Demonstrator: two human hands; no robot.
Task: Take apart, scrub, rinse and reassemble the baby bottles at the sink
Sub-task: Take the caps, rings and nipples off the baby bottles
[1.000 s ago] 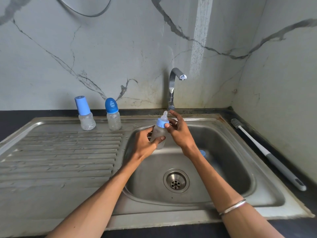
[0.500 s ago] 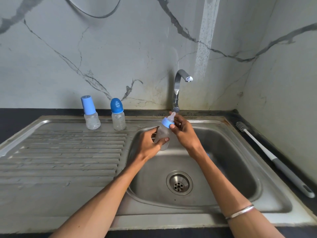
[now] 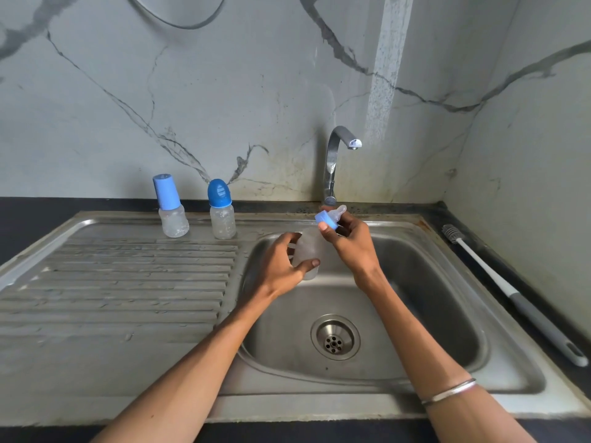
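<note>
At frame centre, the left hand (image 3: 281, 266) grips the clear bottle body (image 3: 307, 251); the right hand (image 3: 350, 241) pinches its blue teat collar (image 3: 327, 219) just above.

We see a marble-veined wall (image 3: 224, 91) filling the upper frame, with a dark cable (image 3: 174, 22) looping at top centre-left. A black countertop (image 3: 28, 219) runs mid-left and along the right edge.
</note>
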